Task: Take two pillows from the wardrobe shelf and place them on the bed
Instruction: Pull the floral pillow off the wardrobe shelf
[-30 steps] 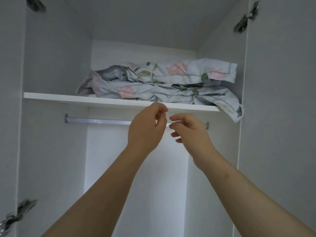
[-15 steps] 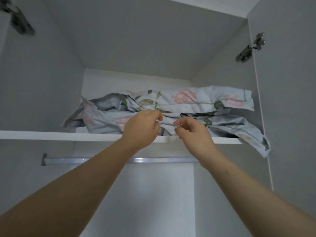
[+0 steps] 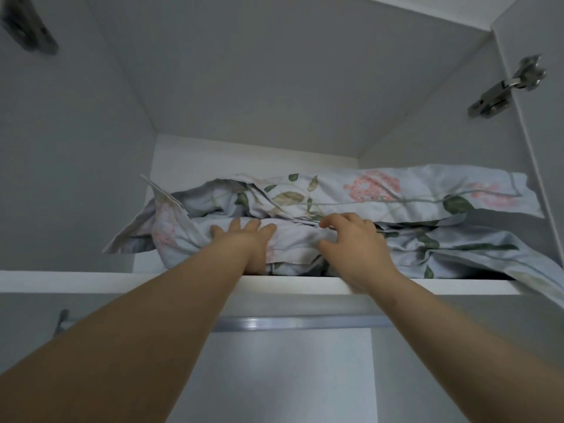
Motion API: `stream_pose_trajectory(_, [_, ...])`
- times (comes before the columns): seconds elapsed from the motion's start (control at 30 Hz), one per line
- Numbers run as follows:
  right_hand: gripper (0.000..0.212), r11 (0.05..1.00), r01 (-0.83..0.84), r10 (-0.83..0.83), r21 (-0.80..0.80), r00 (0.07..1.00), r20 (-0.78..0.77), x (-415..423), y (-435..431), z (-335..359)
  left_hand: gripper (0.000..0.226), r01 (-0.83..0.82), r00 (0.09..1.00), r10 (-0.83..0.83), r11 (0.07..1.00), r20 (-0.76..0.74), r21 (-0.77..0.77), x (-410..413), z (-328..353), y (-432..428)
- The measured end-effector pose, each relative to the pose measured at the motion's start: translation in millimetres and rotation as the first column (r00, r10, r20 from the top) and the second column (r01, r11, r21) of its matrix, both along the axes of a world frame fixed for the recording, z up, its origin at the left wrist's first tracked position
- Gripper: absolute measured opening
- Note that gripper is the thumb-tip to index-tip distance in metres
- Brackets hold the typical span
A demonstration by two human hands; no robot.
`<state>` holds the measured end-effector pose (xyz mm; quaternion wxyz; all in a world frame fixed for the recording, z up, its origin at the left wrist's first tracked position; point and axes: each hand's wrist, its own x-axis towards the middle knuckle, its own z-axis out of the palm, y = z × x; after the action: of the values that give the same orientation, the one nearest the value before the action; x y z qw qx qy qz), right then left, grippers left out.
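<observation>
Two pillows in pale blue floral cases lie stacked on the white wardrobe shelf (image 3: 91, 282). The upper pillow (image 3: 396, 193) stretches to the right wall. The lower pillow (image 3: 451, 248) is crumpled, and its right corner droops over the shelf edge. My left hand (image 3: 247, 239) rests flat on the front of the lower pillow, fingers spread. My right hand (image 3: 354, 239) presses on the fabric beside it, fingers curled over a fold where the two pillows meet. Neither hand visibly grips anything.
A metal hanging rail (image 3: 290, 323) runs just under the shelf. The wardrobe's side walls close in left and right, with door hinges at the upper right (image 3: 506, 90) and upper left (image 3: 29, 29). The open right door (image 3: 546, 148) stands close.
Both hands rose from below the shelf edge and reached forward onto the pillows. The fingers went from pinched to spread. My view tilted upward.
</observation>
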<state>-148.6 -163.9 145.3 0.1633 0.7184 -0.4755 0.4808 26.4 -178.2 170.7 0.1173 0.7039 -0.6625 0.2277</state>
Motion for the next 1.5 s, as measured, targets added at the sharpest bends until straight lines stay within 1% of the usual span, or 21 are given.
stream_pose_trajectory(0.03, [0.041,1.000,0.011,-0.011,-0.004,1.000,-0.012,2,-2,2,0.083,-0.024,0.999,0.024,0.999,0.039,-0.021,6,2,-1])
stream_pose_trajectory(0.1, [0.041,1.000,0.020,-0.020,0.009,1.000,-0.024,3,-4,2,0.070,-0.041,0.998,0.044,0.997,0.054,-0.058,15,8,-1])
stream_pose_trajectory(0.17, [0.042,1.000,0.005,-0.004,0.028,1.000,-0.011,1,-6,2,0.053,0.018,0.999,-0.011,0.989,0.049,-0.149,18,13,0])
stream_pose_trajectory(0.23, [0.044,0.999,-0.002,0.002,0.037,1.000,-0.012,0,-7,1,0.044,0.083,0.996,-0.071,0.962,0.057,-0.260,21,15,3])
stream_pose_trajectory(0.37, [0.050,1.000,0.002,-0.001,0.028,0.999,-0.039,0,-9,1,0.046,0.143,0.987,-0.157,0.943,-0.021,-0.300,35,11,16])
stream_pose_trajectory(0.47, [0.053,1.000,0.018,-0.020,-0.025,0.999,-0.047,0,-5,0,0.043,0.155,0.986,-0.165,0.934,-0.006,-0.323,49,6,36])
stream_pose_trajectory(0.53, [0.052,0.995,0.067,-0.074,-0.079,0.994,-0.082,1,-5,-1,0.041,0.133,0.990,-0.140,0.934,0.004,-0.332,56,6,54])
stream_pose_trajectory(0.6, [0.050,0.980,0.124,-0.146,-0.154,0.980,-0.136,2,-3,-1,0.043,0.076,0.997,-0.078,0.940,0.008,-0.331,66,7,74])
stream_pose_trajectory(0.73, [0.052,0.953,0.150,-0.203,-0.265,0.961,-0.185,7,4,7,0.046,-0.002,1.000,0.002,0.956,-0.001,-0.294,79,16,110])
stream_pose_trajectory(0.8, [0.055,0.942,0.141,-0.211,-0.305,0.954,-0.212,10,8,13,0.044,0.035,0.999,-0.039,0.970,-0.014,-0.240,74,20,121])
stream_pose_trajectory(0.87, [0.058,0.931,0.141,-0.224,-0.337,0.949,-0.222,11,12,22,0.041,0.155,0.987,-0.161,0.967,-0.012,-0.201,58,26,126])
stream_pose_trajectory(0.93, [0.064,0.933,0.150,-0.228,-0.326,0.950,-0.215,9,11,32,0.046,0.249,0.961,-0.269,0.946,-0.070,-0.206,38,32,124])
stream_pose_trajectory(1.0, [0.071,0.949,0.172,-0.224,-0.265,0.958,-0.181,1,9,44,0.044,0.260,0.940,-0.309,0.924,-0.143,-0.282,18,36,112])
stream_pose_trajectory(1.07, [0.074,0.951,0.195,-0.241,-0.241,0.954,-0.180,-9,5,50,0.048,0.206,0.960,-0.263,0.898,-0.099,-0.390,4,30,93])
stream_pose_trajectory(1.13, [0.067,0.946,0.215,-0.269,-0.245,0.938,-0.218,-15,-2,47,0.054,0.108,0.987,-0.155,0.851,-0.049,-0.513,-1,13,75])
stream_pose_trajectory(1.17, [0.060,0.942,0.216,-0.276,-0.259,0.935,-0.224,-16,-7,42,0.057,0.053,0.993,-0.102,0.827,-0.058,-0.560,2,4,66])
stream_pose_trajectory(1.2, [0.053,0.933,0.209,-0.278,-0.294,0.937,-0.213,-17,-14,36,0.060,-0.005,0.994,-0.057,0.814,-0.090,-0.581,5,-4,59])
stream_pose_trajectory(1.27, [0.036,0.892,0.194,-0.284,-0.409,0.943,-0.172,-18,-27,25,0.062,-0.084,0.986,-0.016,0.816,-0.167,-0.573,10,-14,51])
stream_pose_trajectory(1.33, [0.020,0.831,0.232,-0.330,-0.505,0.937,-0.114,-17,-36,22,0.063,-0.082,0.988,-0.012,0.803,-0.154,-0.590,10,-13,51])
stream_pose_trajectory(1.4, [0.015,0.793,0.281,-0.369,-0.541,0.928,-0.059,-14,-39,24,0.061,-0.049,0.998,0.009,0.789,-0.068,-0.612,6,-12,51])
stream_pose_trajectory(1.5, [0.010,0.761,0.243,-0.325,-0.602,0.945,-0.029,-13,-39,28,0.060,-0.012,1.000,0.020,0.777,0.006,-0.629,5,-15,52])
